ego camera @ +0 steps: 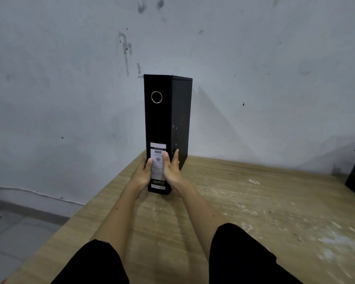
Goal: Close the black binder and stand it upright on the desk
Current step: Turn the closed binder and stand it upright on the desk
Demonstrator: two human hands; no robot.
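We see a closed black binder (166, 128) standing upright on the desk (244, 212) near the far wall. Our left hand (142, 174) and right hand (172, 168) grasp its lower sides, thumbs on the spine.

Binder (162, 124): matt black board cover, shiny metal ring (156, 97) in spine, white paper label (158, 160). Desk (254, 201): pale wood-grain top, scuffed, whitish smears. Wall (70, 78): matt grey paint, stained, scratched.
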